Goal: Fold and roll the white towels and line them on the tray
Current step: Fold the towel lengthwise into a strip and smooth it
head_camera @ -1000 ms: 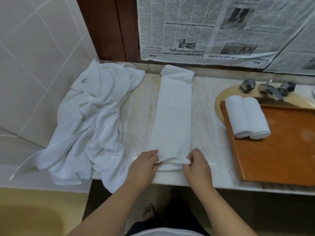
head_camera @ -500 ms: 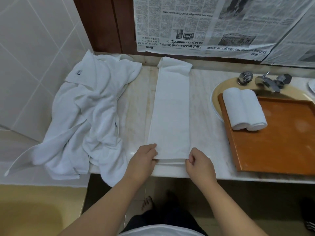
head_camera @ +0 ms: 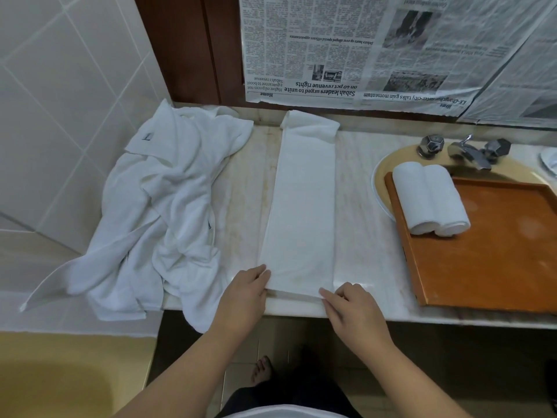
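Item: folded towel strip (head_camera: 303, 206), lying lengthwise on table (head_camera: 361, 236); near end turning over.
Left hand (head_camera: 244, 294), right hand (head_camera: 354, 309): each grip pinching near corner.
Advice: be rolling tight, edges level.
Tray (head_camera: 497, 251) holding two rolled towels (head_camera: 429, 199).

Pale marble counter (head_camera: 358, 236), heaped white towels (head_camera: 156, 212) at left, folded towel strip (head_camera: 301, 206) centre, orange tray (head_camera: 494, 254) right
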`<state>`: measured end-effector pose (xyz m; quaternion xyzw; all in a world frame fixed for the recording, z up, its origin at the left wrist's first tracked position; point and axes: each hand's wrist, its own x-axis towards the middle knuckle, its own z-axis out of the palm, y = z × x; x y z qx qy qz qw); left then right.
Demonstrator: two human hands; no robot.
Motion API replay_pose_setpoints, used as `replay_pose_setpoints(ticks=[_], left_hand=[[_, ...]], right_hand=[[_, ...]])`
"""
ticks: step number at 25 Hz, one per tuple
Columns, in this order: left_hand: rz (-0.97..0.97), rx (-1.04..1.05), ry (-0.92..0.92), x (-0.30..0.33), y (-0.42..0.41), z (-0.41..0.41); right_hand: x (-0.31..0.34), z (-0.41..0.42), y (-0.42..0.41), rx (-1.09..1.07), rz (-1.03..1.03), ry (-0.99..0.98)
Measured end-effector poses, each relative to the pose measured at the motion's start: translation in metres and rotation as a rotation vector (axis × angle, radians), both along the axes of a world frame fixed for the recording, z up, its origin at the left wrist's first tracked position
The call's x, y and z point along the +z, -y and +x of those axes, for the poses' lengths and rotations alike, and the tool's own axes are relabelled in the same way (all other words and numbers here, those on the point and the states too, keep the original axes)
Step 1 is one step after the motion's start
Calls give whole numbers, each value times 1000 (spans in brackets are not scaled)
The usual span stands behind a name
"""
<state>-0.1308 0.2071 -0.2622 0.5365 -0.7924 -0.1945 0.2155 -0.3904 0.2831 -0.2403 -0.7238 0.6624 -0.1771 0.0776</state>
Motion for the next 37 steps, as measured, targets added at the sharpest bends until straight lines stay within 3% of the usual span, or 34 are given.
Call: replay_pose_setpoints(ticks=[5,7,9,11,16,20,23,26,29,31,37], left_hand=[[36,60,-43,-1,-8,0],[-3,21,52,4,-14,-4],[103,42,191,25,-20,-19],[226,167,183,48,-22,-47],[304,110,285,43,7,-105],[320,141,364,19,11,-105],[302,162,357,17,10,-107],[296,167,400,22,13,-110],[297,174,329,24,17,-112],[294,189,313,25,18,-112],[320,210,348,20,16,-111]], right_hand=[[1,2,-4,78,-51,-7],[1,2,-5,69,-42,-10],[4,5,-3,58,-57,-26],[7,7,1,54,-72,-40],[15,1,7,47,105,-80],[29,0,27,-175,185,115],[38,18,64,-107,210,236],[36,40,113,66,361,157],[16,51,161,67,522,-44],[2,50,190,52,499,-157],[-9,21,316,-102,473,-200]])
